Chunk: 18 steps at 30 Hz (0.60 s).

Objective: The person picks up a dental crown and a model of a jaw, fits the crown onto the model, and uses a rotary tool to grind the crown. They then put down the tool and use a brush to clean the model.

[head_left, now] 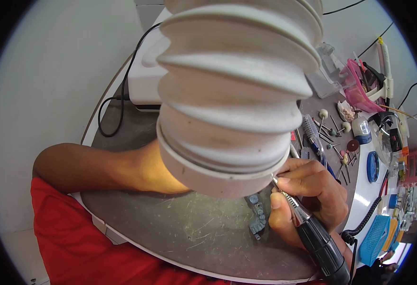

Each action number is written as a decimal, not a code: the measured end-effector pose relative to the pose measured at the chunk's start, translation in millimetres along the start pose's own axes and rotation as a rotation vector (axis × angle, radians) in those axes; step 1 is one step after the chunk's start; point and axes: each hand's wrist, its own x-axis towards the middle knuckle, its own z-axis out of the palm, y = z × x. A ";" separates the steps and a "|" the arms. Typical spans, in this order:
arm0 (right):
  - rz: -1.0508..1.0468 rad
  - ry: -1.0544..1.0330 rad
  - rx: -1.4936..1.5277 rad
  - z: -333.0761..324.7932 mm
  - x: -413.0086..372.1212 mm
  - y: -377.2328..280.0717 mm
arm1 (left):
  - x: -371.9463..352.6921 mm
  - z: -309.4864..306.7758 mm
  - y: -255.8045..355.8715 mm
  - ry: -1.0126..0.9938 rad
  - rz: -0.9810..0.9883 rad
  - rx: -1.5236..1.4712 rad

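Observation:
My right hand (308,194) is closed round a black and silver rotary handpiece (315,237), its tip pointing up and left to the rim of a white ribbed hose (230,95). The hose hangs in front of me and covers the middle of the view. My left forearm (108,166) reaches in from the left and passes behind the hose rim; the fingers of my left hand are hidden there. A bluish-grey dental piece with tooth shapes (257,218) lies on the grey-brown tabletop (184,232), just left of my right hand.
Small burs and polishing tips (341,152) lie scattered at the right. Beyond them are a pink basket (358,92), a small bottle (361,129), a blue ring (372,166) and a blue tray (376,239). A white machine (146,76) with a black cable stands behind the left forearm.

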 end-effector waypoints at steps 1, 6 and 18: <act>-0.003 0.003 0.005 0.3 -0.3 0.3 | 0.0 -1.6 3.4 -0.018 -0.021 0.097; 0.001 0.010 0.008 0.5 0.5 0.0 | 2.7 -2.3 1.0 -0.026 -0.024 0.026; 0.009 0.016 0.030 1.4 0.7 -0.8 | 3.8 -0.4 3.9 0.000 -0.042 0.043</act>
